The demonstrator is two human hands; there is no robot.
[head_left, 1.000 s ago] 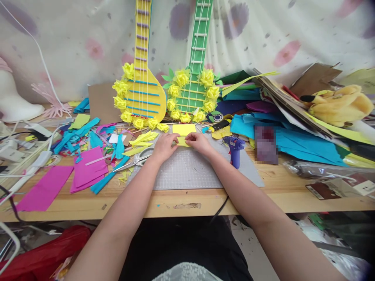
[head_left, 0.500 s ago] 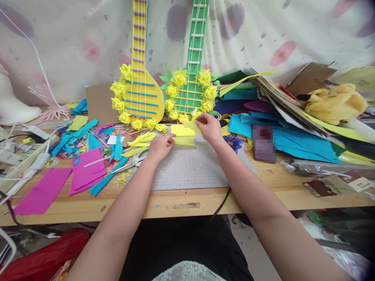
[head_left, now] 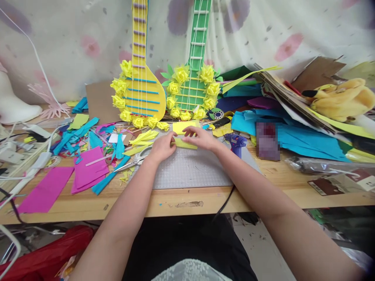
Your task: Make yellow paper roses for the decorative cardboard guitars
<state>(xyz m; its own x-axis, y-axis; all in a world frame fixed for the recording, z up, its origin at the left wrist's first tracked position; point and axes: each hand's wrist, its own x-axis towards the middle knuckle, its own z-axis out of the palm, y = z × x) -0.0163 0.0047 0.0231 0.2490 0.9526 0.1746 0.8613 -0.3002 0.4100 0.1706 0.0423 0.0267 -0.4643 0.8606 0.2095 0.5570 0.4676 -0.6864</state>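
On the grey cutting mat [head_left: 190, 173] lies a narrow yellow paper strip [head_left: 187, 145], with a wider yellow paper piece [head_left: 182, 127] just beyond it. My left hand [head_left: 162, 148] is curled at the strip's left end, its fingertips and thumb closed on the edge there. Over the strip, my right hand [head_left: 200, 138] has its fingers stretched and apart, and nothing shows in its grasp. Silver scissors [head_left: 136, 159] lie to the left of my left hand. Folded yellow paper strips [head_left: 143, 138] are beside them.
Behind stand a yellow paper guitar [head_left: 148, 91] and a green one [head_left: 191, 91], both edged with yellow paper flowers. A purple glue gun [head_left: 236, 142] sits right of the mat. Magenta sheets [head_left: 90, 168] and blue scraps are at left; blue paper [head_left: 304, 138] and a phone [head_left: 268, 142] are at right.
My right hand has let go of the yellow paper piece, which now lies flat, and moved slightly left and nearer. My left hand stays by the strip. The view has shifted slightly.
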